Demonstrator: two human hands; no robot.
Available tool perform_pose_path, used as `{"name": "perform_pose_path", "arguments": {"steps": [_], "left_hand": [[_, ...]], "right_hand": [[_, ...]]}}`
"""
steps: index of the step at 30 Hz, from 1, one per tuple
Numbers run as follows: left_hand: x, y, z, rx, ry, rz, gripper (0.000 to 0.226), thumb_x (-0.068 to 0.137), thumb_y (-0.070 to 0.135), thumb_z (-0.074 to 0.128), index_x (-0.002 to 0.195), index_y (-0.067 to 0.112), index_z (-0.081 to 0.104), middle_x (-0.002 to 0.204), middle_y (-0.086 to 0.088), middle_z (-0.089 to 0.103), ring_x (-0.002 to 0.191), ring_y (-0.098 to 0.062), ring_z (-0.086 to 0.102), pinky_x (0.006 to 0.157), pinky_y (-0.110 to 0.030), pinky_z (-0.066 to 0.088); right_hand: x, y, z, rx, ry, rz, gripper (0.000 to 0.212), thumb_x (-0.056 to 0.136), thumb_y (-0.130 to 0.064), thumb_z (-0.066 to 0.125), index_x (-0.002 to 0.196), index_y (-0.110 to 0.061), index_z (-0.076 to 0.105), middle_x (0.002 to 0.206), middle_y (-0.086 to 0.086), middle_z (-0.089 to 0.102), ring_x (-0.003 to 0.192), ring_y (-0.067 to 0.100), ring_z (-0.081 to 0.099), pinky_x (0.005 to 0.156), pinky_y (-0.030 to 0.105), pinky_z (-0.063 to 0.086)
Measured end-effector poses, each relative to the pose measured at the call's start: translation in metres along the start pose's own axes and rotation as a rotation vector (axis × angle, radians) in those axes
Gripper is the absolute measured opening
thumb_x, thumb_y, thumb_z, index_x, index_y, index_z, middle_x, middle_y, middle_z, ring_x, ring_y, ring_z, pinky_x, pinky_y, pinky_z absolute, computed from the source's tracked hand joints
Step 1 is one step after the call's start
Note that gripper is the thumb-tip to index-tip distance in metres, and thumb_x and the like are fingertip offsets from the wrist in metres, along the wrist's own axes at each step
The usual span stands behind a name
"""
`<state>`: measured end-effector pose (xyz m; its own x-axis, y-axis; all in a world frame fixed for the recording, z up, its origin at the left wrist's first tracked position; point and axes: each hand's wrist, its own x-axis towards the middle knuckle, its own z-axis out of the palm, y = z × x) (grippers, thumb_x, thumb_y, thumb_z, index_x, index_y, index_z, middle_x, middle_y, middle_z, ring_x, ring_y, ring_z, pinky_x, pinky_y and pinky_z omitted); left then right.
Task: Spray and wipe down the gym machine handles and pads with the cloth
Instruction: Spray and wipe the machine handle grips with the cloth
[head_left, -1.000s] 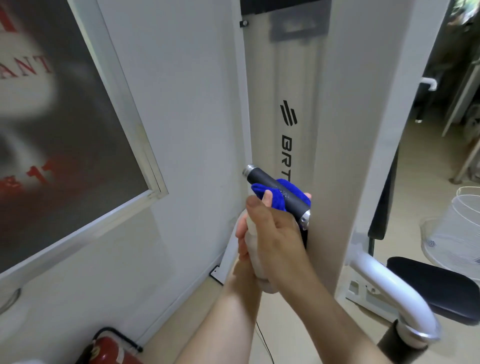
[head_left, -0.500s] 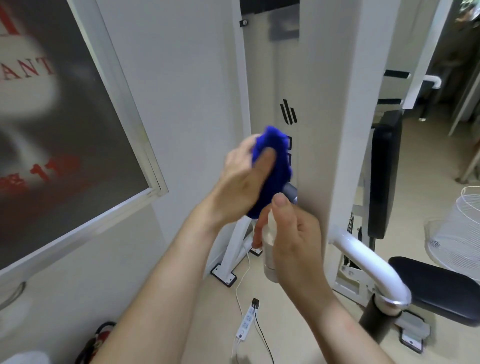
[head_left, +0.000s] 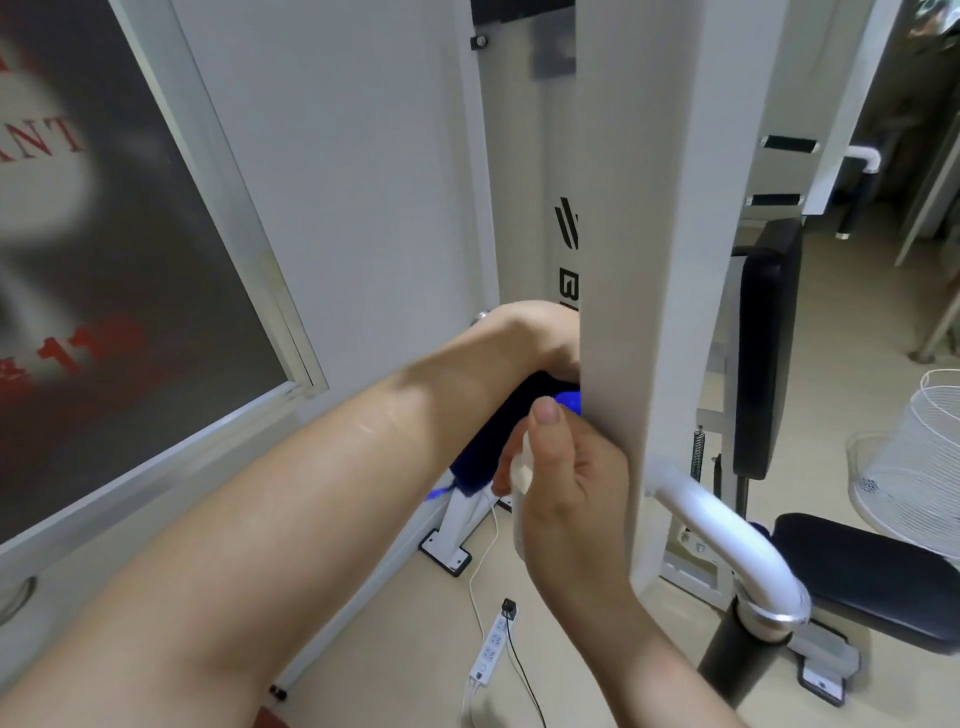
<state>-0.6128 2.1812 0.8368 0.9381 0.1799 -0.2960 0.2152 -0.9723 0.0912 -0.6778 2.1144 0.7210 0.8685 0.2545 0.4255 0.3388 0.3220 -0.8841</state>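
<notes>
Dark framed wall panel with red lettering (head_left: 130, 312): mounted at far left. Left hand (head_left: 550, 338): reached across to the white upright machine post (head_left: 649, 260); the fingers are hidden behind it, so the grip cannot be told. Blue fuzzy cloth (head_left: 498, 441): bunched beneath the left wrist, dark in shade, with a bright blue patch shown at the post's edge. White plastic spray bottle (head_left: 519, 483): just beside the cloth, wrapped by the right hand (head_left: 571, 499), thumb laid on top. White power strip (head_left: 491, 649): seen low between the forearms. White curved tubular handle (head_left: 727, 540), black back pad (head_left: 763, 348), black seat pad (head_left: 857, 571): located right of the post. White wire cage (head_left: 924, 457): at far right.
</notes>
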Motion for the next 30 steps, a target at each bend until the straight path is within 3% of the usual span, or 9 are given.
{"name": "perform_pose_path", "arguments": {"steps": [4,7,11,14,16,18,21,25,30], "left_hand": [[0.017,-0.023,0.033,0.023,0.417,0.269,0.027,0.077,0.037,0.037,0.058,0.018,0.038,0.062,-0.003,0.047,0.076,-0.024,0.051,0.081,-0.029,0.035],[0.019,-0.046,0.078,-0.185,0.808,0.455,0.012,0.078,0.041,0.039,0.074,0.031,0.045,0.074,0.027,0.052,0.084,0.013,0.048,0.099,-0.038,0.033],[0.021,-0.055,0.096,-0.220,1.100,0.526,0.012,0.085,0.025,0.045,0.082,0.026,0.056,0.082,0.021,0.042,0.080,-0.001,0.048,0.099,-0.046,0.039],[0.004,-0.037,0.050,0.041,0.648,0.315,0.038,0.073,0.045,0.027,0.065,0.018,0.051,0.063,0.011,0.047,0.075,-0.019,0.057,0.103,-0.036,0.030],[-0.005,-0.018,0.022,0.156,0.292,0.160,0.034,0.078,0.044,0.030,0.063,0.017,0.045,0.064,0.004,0.051,0.069,-0.023,0.053,0.078,-0.031,0.039],[-0.009,-0.005,0.006,0.089,0.086,0.129,0.032,0.092,0.029,0.045,0.062,0.019,0.043,0.067,0.005,0.047,0.059,-0.014,0.045,0.058,-0.028,0.037],[-0.009,-0.005,0.004,-0.040,-0.012,0.165,0.031,0.091,0.024,0.052,0.062,0.021,0.044,0.068,0.007,0.046,0.068,-0.018,0.046,0.060,-0.026,0.038],[0.011,-0.043,0.022,-0.103,0.433,0.036,0.031,0.065,0.047,0.039,0.058,0.016,0.040,0.059,0.000,0.043,0.064,-0.025,0.043,0.053,-0.029,0.031],[0.029,-0.067,0.064,-0.884,1.104,-0.171,0.053,0.094,0.042,0.052,0.051,0.017,0.033,0.047,0.006,0.038,0.050,-0.019,0.038,0.049,-0.028,0.030]], "right_hand": [[0.002,0.000,0.000,0.039,0.038,0.033,0.067,0.082,-0.059,0.042,0.058,0.003,0.049,0.047,0.010,0.048,0.046,0.018,0.043,0.048,0.028,0.035],[0.001,0.002,0.000,0.040,0.056,0.037,0.070,0.081,-0.061,0.042,0.056,0.004,0.049,0.049,0.017,0.051,0.050,0.028,0.046,0.052,0.027,0.040],[-0.006,-0.001,0.000,0.023,0.035,0.013,0.064,0.084,-0.057,0.042,0.057,0.000,0.048,0.054,0.021,0.051,0.056,0.032,0.048,0.054,0.031,0.040],[-0.007,-0.004,-0.001,-0.001,0.033,0.007,0.060,0.084,-0.056,0.041,0.058,-0.002,0.049,0.054,0.019,0.051,0.053,0.024,0.048,0.054,0.029,0.040],[-0.009,-0.004,-0.001,-0.005,0.034,0.009,0.061,0.085,-0.056,0.042,0.058,-0.002,0.049,0.054,0.019,0.050,0.052,0.030,0.048,0.053,0.030,0.039],[-0.012,-0.005,-0.001,0.005,0.013,0.017,0.064,0.085,-0.056,0.043,0.060,0.002,0.047,0.055,0.022,0.049,0.054,0.037,0.047,0.052,0.032,0.039],[-0.015,-0.007,0.000,0.008,-0.030,0.025,0.061,0.086,-0.055,0.044,0.059,0.000,0.048,0.052,0.015,0.051,0.050,0.031,0.047,0.050,0.028,0.039],[-0.015,-0.001,0.003,0.015,-0.055,0.065,0.059,0.085,-0.057,0.047,0.058,-0.004,0.049,0.051,0.009,0.050,0.050,0.023,0.046,0.053,0.034,0.037],[-0.013,-0.003,-0.002,0.000,-0.056,0.076,0.064,0.083,-0.060,0.045,0.061,0.000,0.048,0.054,0.016,0.051,0.053,0.028,0.044,0.054,0.034,0.038]]}}
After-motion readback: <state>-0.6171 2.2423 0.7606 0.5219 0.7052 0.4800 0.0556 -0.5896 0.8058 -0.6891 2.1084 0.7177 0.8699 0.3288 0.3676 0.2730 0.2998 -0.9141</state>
